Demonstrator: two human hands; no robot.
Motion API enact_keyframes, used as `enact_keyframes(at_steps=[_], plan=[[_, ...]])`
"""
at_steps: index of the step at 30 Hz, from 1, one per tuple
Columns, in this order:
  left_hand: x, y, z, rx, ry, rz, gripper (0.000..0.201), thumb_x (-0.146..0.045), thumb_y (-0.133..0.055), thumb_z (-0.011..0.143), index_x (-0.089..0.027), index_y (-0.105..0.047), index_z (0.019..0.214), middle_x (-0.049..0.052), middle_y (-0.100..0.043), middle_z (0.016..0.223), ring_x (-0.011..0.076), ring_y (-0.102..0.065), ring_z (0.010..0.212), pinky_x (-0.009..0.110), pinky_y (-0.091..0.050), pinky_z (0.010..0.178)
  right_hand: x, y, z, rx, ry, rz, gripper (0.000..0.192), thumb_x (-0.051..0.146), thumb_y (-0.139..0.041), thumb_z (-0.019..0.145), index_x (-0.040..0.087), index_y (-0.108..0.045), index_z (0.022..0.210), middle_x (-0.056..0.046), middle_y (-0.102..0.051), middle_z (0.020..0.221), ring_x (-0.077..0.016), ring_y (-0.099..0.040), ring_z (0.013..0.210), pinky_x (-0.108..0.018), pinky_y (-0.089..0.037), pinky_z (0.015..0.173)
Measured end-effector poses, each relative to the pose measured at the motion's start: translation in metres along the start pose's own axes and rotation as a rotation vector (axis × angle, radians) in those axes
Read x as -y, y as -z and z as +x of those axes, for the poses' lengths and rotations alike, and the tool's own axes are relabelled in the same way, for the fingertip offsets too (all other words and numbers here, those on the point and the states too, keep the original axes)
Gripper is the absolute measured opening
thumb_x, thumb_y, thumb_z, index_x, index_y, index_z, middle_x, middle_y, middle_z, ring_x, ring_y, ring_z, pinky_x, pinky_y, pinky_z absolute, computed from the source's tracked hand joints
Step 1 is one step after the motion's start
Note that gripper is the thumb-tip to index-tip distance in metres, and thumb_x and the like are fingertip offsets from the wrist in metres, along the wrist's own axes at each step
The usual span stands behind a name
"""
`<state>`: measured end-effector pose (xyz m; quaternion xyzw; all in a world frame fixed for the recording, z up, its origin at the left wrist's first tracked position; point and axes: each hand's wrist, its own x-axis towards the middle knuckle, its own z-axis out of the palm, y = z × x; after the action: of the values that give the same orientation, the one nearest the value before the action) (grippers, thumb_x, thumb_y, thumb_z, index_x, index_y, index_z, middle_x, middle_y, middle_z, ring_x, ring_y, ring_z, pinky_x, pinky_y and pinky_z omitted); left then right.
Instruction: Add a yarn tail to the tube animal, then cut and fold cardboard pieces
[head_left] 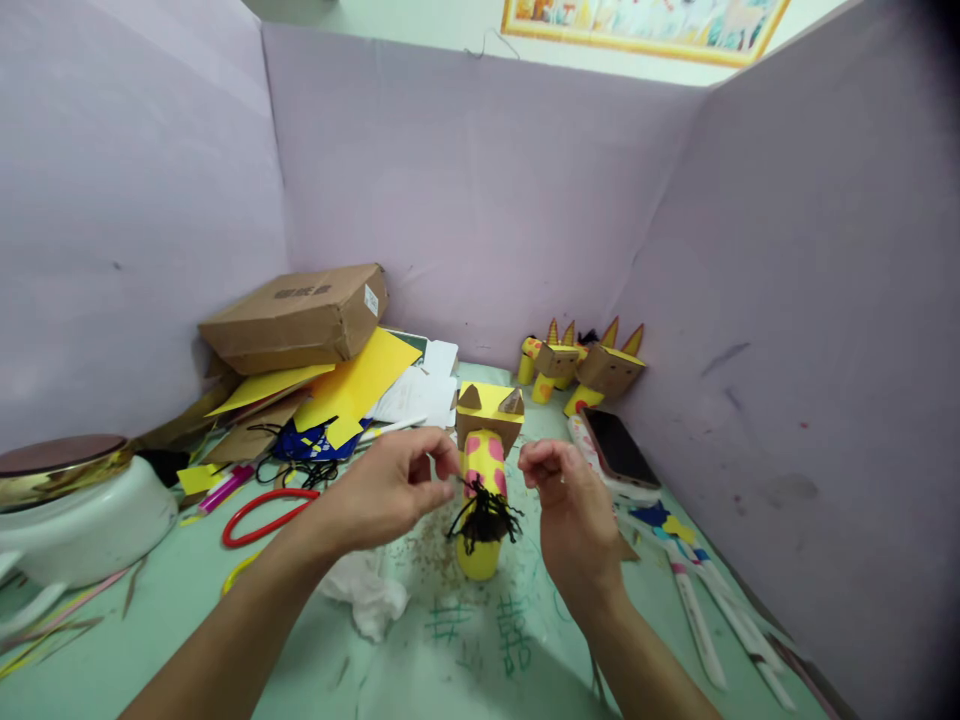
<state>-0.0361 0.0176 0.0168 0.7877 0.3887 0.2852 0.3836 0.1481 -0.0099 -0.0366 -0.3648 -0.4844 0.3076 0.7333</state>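
Note:
In the middle stands a giraffe-like craft figure with a yellow tube body, pink spots and a cardboard head bearing two brown pointed ears. A tuft of black yarn sticks out at its near end. On the figure's left is my left hand, thumb and forefinger pinched together at a strand of that yarn. My right hand hovers close on the other side, fingers loosely curved and apart from the thumb. It holds nothing that I can see and does not appear to touch the figure.
At left lie a cardboard box, yellow paper, red-handled scissors and a white pot. Crumpled tissue lies in front. To the right are similar figures, a phone and markers. Lilac panels enclose the table.

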Motion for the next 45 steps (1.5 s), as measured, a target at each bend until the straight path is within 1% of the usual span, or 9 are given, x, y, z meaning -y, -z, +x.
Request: enact_keyframes(at_steps=[4,11,21,23,26,29,34,39,45], plan=[[0.003,-0.002,0.002,-0.152,-0.013,-0.111,0.008,-0.025,-0.056,0.072,-0.017,-0.053,0.071,-0.005,-0.045,0.059,0.0087,-0.037,0.053,0.022,-0.029,0.049,-0.001,-0.001,0.001,-0.064,-0.125,0.046,0.036,0.047,-0.050,0.086,0.019,-0.062,0.069,0.001,-0.050,0.060,-0.0107,-0.039,0.054,-0.025,-0.029,0.052],[0.002,0.001,0.003,-0.165,0.030,-0.081,0.011,-0.026,-0.057,0.070,-0.016,-0.056,0.072,-0.004,-0.048,0.060,0.0093,-0.039,0.053,0.023,-0.030,0.049,0.009,-0.003,0.005,-0.010,-0.230,0.289,0.041,0.043,-0.062,0.078,0.018,-0.039,0.054,0.007,-0.030,0.052,-0.0070,-0.019,0.044,-0.024,-0.010,0.041],[-0.002,0.016,-0.007,0.283,0.100,0.122,0.015,-0.030,-0.061,0.068,-0.018,-0.068,0.074,-0.001,-0.060,0.065,0.0120,-0.049,0.059,0.020,-0.035,0.052,0.004,0.000,-0.001,0.020,-0.085,0.096,0.048,0.049,-0.050,0.084,0.021,-0.035,0.048,0.006,-0.027,0.046,-0.0085,-0.022,0.042,-0.027,-0.014,0.041],[-0.002,0.014,-0.007,0.331,0.103,0.106,0.015,-0.031,-0.061,0.069,-0.018,-0.068,0.072,-0.003,-0.056,0.059,0.0107,-0.045,0.055,0.019,-0.032,0.049,0.002,0.000,0.000,-0.002,-0.081,0.085,0.047,0.050,-0.052,0.083,0.020,-0.040,0.049,0.006,-0.030,0.047,-0.0085,-0.023,0.042,-0.026,-0.015,0.041],[-0.001,0.007,-0.005,0.363,0.108,0.033,0.020,-0.030,-0.056,0.072,-0.016,-0.061,0.058,-0.006,-0.036,0.049,0.0084,-0.030,0.047,0.021,-0.022,0.044,0.000,-0.001,0.000,-0.018,-0.051,0.002,0.037,0.046,-0.058,0.081,0.018,-0.053,0.057,0.004,-0.042,0.052,-0.0080,-0.028,0.045,-0.024,-0.019,0.043],[0.001,0.001,-0.001,0.329,0.125,-0.096,0.022,-0.028,-0.055,0.070,-0.016,-0.054,0.052,-0.007,-0.029,0.048,0.0078,-0.024,0.047,0.022,-0.018,0.045,-0.001,-0.003,-0.001,-0.008,-0.008,-0.103,0.021,0.039,-0.063,0.078,0.019,-0.062,0.072,0.002,-0.054,0.062,-0.0082,-0.037,0.047,-0.023,-0.029,0.045],[0.000,-0.001,0.000,0.181,0.160,-0.201,0.014,-0.026,-0.056,0.067,-0.014,-0.058,0.060,-0.005,-0.044,0.053,0.0085,-0.033,0.050,0.022,-0.024,0.048,0.009,-0.007,-0.006,0.094,0.172,-0.298,0.005,0.022,-0.061,0.078,0.021,-0.065,0.081,-0.001,-0.062,0.074,-0.0130,-0.053,0.060,-0.025,-0.041,0.054],[-0.003,-0.003,-0.001,0.166,0.158,-0.288,0.018,-0.031,-0.059,0.065,-0.015,-0.055,0.057,-0.006,-0.042,0.051,0.0082,-0.032,0.049,0.022,-0.023,0.048,0.018,-0.008,-0.010,0.302,0.358,-0.456,0.009,0.016,-0.063,0.076,0.022,-0.069,0.081,-0.003,-0.063,0.074,-0.0145,-0.056,0.063,-0.025,-0.041,0.050],[-0.007,-0.009,-0.001,0.088,0.129,-0.365,0.018,-0.031,-0.062,0.065,-0.014,-0.060,0.059,-0.003,-0.049,0.054,0.0088,-0.038,0.052,0.022,-0.028,0.051,0.016,-0.009,-0.012,0.352,0.378,-0.550,0.012,0.015,-0.065,0.073,0.023,-0.068,0.082,-0.003,-0.062,0.076,-0.0160,-0.058,0.066,-0.028,-0.045,0.057]])
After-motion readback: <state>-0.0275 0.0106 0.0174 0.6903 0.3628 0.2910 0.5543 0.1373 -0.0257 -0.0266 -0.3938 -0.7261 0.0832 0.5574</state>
